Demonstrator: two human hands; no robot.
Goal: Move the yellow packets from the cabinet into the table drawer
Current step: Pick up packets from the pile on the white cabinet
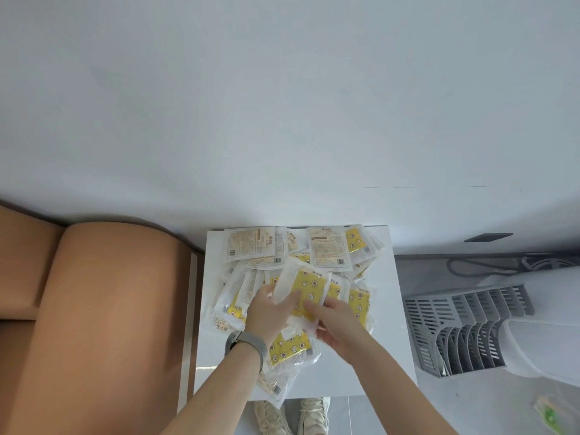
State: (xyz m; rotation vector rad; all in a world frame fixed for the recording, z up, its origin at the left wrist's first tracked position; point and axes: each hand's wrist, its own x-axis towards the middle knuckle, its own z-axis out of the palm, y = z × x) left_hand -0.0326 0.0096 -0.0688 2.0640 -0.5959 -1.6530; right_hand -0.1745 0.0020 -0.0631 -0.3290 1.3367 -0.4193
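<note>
a person's left hand and right hand meet over a heap of yellow packets spread across a small white table, seen from above. both hands pinch the same yellow packet, lifted slightly off the pile at its near end, the left thumb and fingers on its clear left margin, the right fingers curled on its near right corner. a watch sits on the left wrist. no drawer or cabinet can be made out from this view. the packets look light, thin and flexible, with glossy film that seems likely to slide one sheet over another; a hold on the flat sealed border, rather than the printed middle, would probably be surest, and gathering several at once may let some slip loose. to the left lies a tan cushioned seat; to the right, a grey slatted rack on the floor. pale shoes show at the near edge.
</note>
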